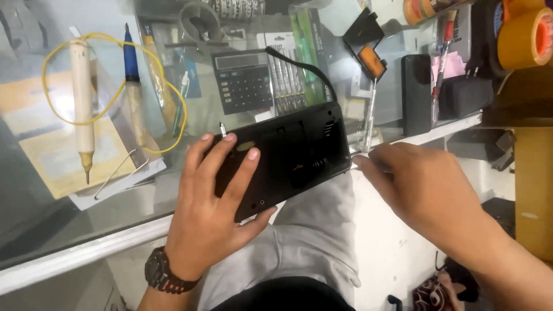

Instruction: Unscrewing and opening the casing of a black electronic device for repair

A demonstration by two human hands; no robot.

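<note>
- Your left hand point(210, 201) grasps the black box point(285, 158) from above, fingers spread over its back, thumb under the near edge
- The box lies tilted at the edge of the glass table point(69, 230), partly over your lap
- Your right hand point(423, 184) is at the right end of the box; I cannot tell if it grips anything
- A calculator point(242, 80) and two soldering irons point(82, 103) lie behind on the table

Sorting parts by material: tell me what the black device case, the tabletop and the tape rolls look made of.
Black device case: apparently matte moulded plastic, with recesses and holes. Tabletop: glass, since it reflects and papers show underneath. Tape rolls: glossy tan plastic film, probably.
</note>
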